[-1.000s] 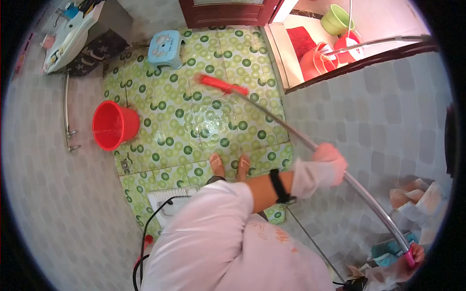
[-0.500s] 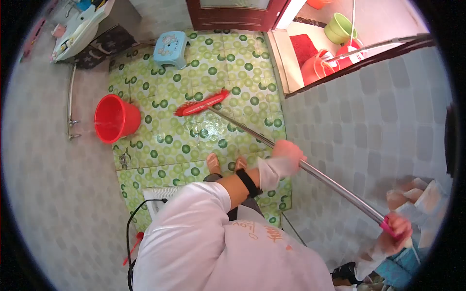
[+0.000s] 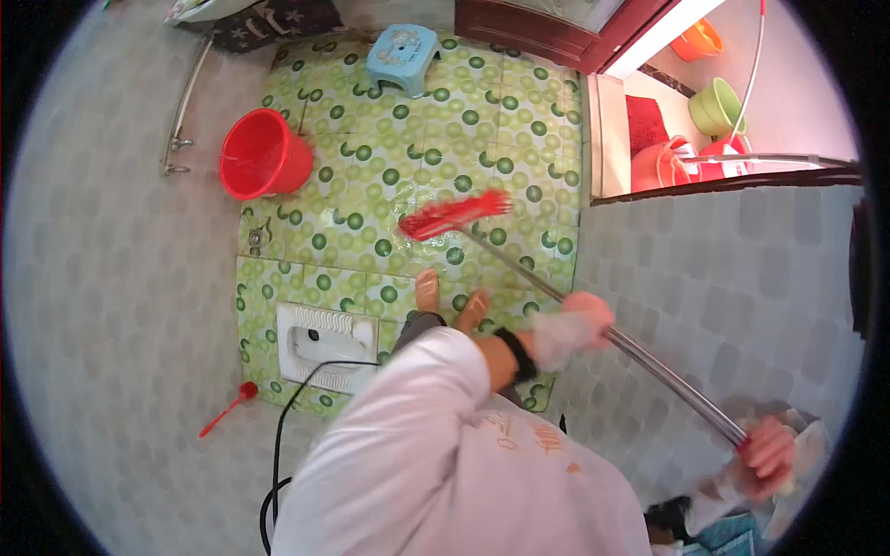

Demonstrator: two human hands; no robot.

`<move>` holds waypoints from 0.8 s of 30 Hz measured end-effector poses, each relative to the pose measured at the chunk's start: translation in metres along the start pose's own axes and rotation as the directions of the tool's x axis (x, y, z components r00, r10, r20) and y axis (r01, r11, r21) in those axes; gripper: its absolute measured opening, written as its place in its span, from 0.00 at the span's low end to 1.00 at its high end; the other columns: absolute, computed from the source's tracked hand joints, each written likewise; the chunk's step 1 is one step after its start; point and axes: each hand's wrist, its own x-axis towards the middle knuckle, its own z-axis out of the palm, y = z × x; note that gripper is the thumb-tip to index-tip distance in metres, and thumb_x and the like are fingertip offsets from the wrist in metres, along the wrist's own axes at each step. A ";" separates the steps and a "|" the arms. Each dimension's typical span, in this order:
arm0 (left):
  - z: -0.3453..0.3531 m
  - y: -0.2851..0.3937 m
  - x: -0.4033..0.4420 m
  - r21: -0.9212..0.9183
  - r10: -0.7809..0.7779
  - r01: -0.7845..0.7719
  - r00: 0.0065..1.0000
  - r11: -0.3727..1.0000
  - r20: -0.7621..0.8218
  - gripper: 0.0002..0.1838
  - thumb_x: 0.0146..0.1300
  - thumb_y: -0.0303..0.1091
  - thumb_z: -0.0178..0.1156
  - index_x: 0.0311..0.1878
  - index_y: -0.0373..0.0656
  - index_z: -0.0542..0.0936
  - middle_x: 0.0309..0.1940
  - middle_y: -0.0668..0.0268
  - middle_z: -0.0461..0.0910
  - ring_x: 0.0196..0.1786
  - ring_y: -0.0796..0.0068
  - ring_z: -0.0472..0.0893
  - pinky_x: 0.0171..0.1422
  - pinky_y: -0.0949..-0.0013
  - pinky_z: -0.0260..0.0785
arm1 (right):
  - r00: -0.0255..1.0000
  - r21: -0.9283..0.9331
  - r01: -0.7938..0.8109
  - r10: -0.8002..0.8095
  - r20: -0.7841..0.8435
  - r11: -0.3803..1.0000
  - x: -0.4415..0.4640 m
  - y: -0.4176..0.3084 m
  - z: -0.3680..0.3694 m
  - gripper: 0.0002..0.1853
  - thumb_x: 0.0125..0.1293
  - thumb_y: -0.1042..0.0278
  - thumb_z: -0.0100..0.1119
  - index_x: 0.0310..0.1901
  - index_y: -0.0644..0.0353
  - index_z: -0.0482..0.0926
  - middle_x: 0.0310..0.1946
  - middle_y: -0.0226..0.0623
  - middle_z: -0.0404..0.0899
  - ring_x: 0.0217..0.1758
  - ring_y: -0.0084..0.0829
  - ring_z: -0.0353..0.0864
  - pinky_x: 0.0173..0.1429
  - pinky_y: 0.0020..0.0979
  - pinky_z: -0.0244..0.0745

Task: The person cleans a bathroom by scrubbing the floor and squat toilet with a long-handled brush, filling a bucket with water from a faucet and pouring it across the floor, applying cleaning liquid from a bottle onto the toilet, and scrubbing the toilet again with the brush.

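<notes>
A red broom [image 3: 454, 216] with a long metal handle reaches across the green-dotted tile floor [image 3: 371, 139]. Its red head, smeared by motion, lies on wet tiles just beyond my feet. My left hand [image 3: 586, 320] is closed around the middle of the handle, with a pale see-through cuff at the wrist and a black band above it. Near the lower right, my right hand [image 3: 766, 458] grips the handle's top end, its fingers wrapped round it. Both hands are slightly blurred.
A red bucket [image 3: 264, 156] stands at the left wall, and a blue stool [image 3: 404, 56] farther back. Beside my feet is a squat toilet [image 3: 289, 343], near a black cable [image 3: 278, 445] and a red brush [image 3: 230, 408]. More buckets [image 3: 663, 165] stand past the doorway.
The broom head has come across the floor closer to my feet, both hands still on the handle. My view has shifted, so the squat toilet and red brush show more fully.
</notes>
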 end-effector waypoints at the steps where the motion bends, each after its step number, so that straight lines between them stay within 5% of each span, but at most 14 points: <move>1: -0.017 -0.021 -0.016 0.036 -0.054 0.054 0.999 0.998 -0.004 0.10 0.48 0.44 0.62 0.20 0.49 0.78 0.21 0.61 0.76 0.30 0.53 0.77 0.33 0.53 0.68 | 0.998 0.071 -0.060 0.058 0.024 0.996 0.003 0.024 0.001 0.21 0.69 0.53 0.46 0.18 0.52 0.62 0.19 0.27 0.62 0.23 0.24 0.59 0.33 0.32 0.57; 3: -0.044 -0.054 -0.040 0.181 -0.375 0.358 0.925 0.916 0.068 0.09 0.51 0.43 0.62 0.21 0.52 0.79 0.20 0.61 0.76 0.29 0.54 0.77 0.32 0.54 0.67 | 0.993 0.162 -0.109 0.101 0.058 0.981 -0.002 0.056 0.017 0.21 0.69 0.54 0.46 0.19 0.53 0.62 0.20 0.28 0.63 0.24 0.25 0.61 0.33 0.33 0.58; 5: -0.061 -0.059 -0.048 0.068 -0.454 0.456 0.890 0.887 -0.042 0.08 0.51 0.43 0.62 0.21 0.53 0.80 0.20 0.61 0.76 0.29 0.54 0.77 0.32 0.54 0.67 | 0.879 0.017 -0.261 0.244 -0.410 0.965 0.004 0.082 0.040 0.20 0.68 0.55 0.48 0.20 0.54 0.62 0.21 0.29 0.64 0.24 0.26 0.60 0.34 0.33 0.58; 6: -0.069 -0.060 -0.049 -0.066 -0.511 0.507 0.851 0.860 -0.120 0.07 0.52 0.42 0.62 0.22 0.54 0.81 0.20 0.62 0.77 0.29 0.54 0.78 0.32 0.54 0.67 | 0.887 -0.008 -0.223 0.200 -0.416 0.975 -0.002 0.080 0.023 0.19 0.68 0.53 0.48 0.22 0.54 0.62 0.21 0.30 0.64 0.24 0.26 0.57 0.34 0.33 0.55; 8: -0.076 -0.036 -0.026 0.183 -0.251 0.275 0.958 0.944 -0.142 0.06 0.51 0.42 0.63 0.23 0.55 0.82 0.21 0.63 0.78 0.30 0.55 0.79 0.32 0.54 0.68 | 0.951 0.215 -0.118 0.173 -0.256 0.969 -0.004 0.052 -0.028 0.16 0.68 0.56 0.47 0.25 0.54 0.63 0.25 0.31 0.63 0.31 0.30 0.59 0.43 0.34 0.57; 11: -0.100 0.023 0.028 0.197 -0.196 0.221 0.971 0.955 -0.138 0.06 0.47 0.42 0.65 0.24 0.53 0.82 0.22 0.62 0.78 0.31 0.55 0.79 0.34 0.54 0.69 | 0.997 0.447 -0.021 0.049 -0.052 0.894 0.017 0.001 -0.093 0.15 0.67 0.58 0.48 0.25 0.53 0.62 0.24 0.30 0.62 0.30 0.30 0.60 0.43 0.34 0.57; 15: -0.105 0.005 0.065 0.104 -0.042 0.076 0.953 0.992 -0.301 0.07 0.41 0.40 0.67 0.23 0.51 0.81 0.22 0.60 0.78 0.30 0.54 0.79 0.36 0.53 0.69 | 0.765 -0.410 0.157 -0.373 -0.524 0.898 0.079 -0.023 0.001 0.23 0.67 0.43 0.42 0.26 0.54 0.73 0.16 0.33 0.75 0.16 0.34 0.71 0.23 0.39 0.64; 16: -0.110 -0.008 0.067 0.141 -0.059 0.108 0.948 0.984 -0.313 0.07 0.38 0.40 0.66 0.21 0.50 0.81 0.20 0.60 0.78 0.28 0.55 0.79 0.34 0.54 0.70 | 0.821 -0.613 0.140 -0.438 -0.367 0.778 0.105 0.003 0.046 0.19 0.68 0.49 0.44 0.26 0.53 0.73 0.16 0.31 0.75 0.15 0.29 0.68 0.21 0.36 0.60; 17: -0.111 -0.022 0.066 0.179 -0.076 0.140 0.943 0.974 -0.325 0.07 0.36 0.40 0.65 0.18 0.49 0.81 0.18 0.61 0.78 0.26 0.56 0.79 0.32 0.55 0.70 | 0.828 -0.610 0.144 -0.433 -0.356 0.779 0.108 0.015 0.042 0.19 0.68 0.49 0.44 0.26 0.53 0.73 0.16 0.31 0.75 0.15 0.29 0.68 0.21 0.36 0.60; 18: -0.096 -0.045 0.052 0.037 0.013 0.012 0.794 0.999 -0.608 0.07 0.35 0.39 0.65 0.17 0.48 0.80 0.17 0.62 0.76 0.26 0.57 0.78 0.33 0.56 0.70 | 0.871 -0.428 0.089 -0.279 -0.405 0.900 0.109 0.026 0.031 0.16 0.69 0.53 0.45 0.26 0.53 0.69 0.20 0.31 0.69 0.22 0.30 0.65 0.33 0.35 0.60; 19: -0.101 -0.060 0.036 -0.485 -0.325 0.066 0.819 0.872 -0.473 0.07 0.34 0.38 0.66 0.17 0.48 0.79 0.18 0.63 0.76 0.30 0.58 0.78 0.36 0.57 0.70 | 0.900 -0.224 0.024 -0.119 -0.419 0.974 0.113 0.041 0.030 0.14 0.69 0.58 0.45 0.26 0.53 0.65 0.23 0.32 0.63 0.28 0.31 0.62 0.44 0.35 0.60; 20: -0.110 -0.084 0.008 0.013 -0.168 0.186 0.915 0.982 -0.366 0.08 0.37 0.40 0.67 0.23 0.52 0.80 0.25 0.63 0.78 0.37 0.59 0.78 0.45 0.60 0.68 | 0.960 -0.134 -0.018 -0.020 -0.279 0.991 0.113 0.060 0.027 0.15 0.70 0.57 0.44 0.27 0.54 0.65 0.23 0.32 0.63 0.29 0.32 0.62 0.45 0.36 0.60; 21: -0.118 -0.096 -0.017 -0.003 -0.202 0.220 0.889 0.975 -0.411 0.07 0.39 0.40 0.66 0.23 0.52 0.80 0.24 0.65 0.78 0.37 0.59 0.78 0.46 0.59 0.68 | 0.989 -0.058 -0.077 0.069 -0.127 0.995 0.119 0.082 0.035 0.15 0.71 0.57 0.43 0.27 0.54 0.66 0.23 0.33 0.63 0.29 0.32 0.63 0.46 0.36 0.61; 24: -0.148 -0.118 -0.074 0.039 -0.259 0.305 0.863 0.952 -0.433 0.04 0.41 0.38 0.64 0.23 0.56 0.81 0.22 0.66 0.77 0.36 0.59 0.78 0.44 0.57 0.67 | 0.926 -0.072 -0.148 0.113 -0.359 0.986 0.115 0.130 0.078 0.20 0.72 0.53 0.41 0.22 0.53 0.62 0.19 0.31 0.65 0.26 0.27 0.58 0.40 0.33 0.57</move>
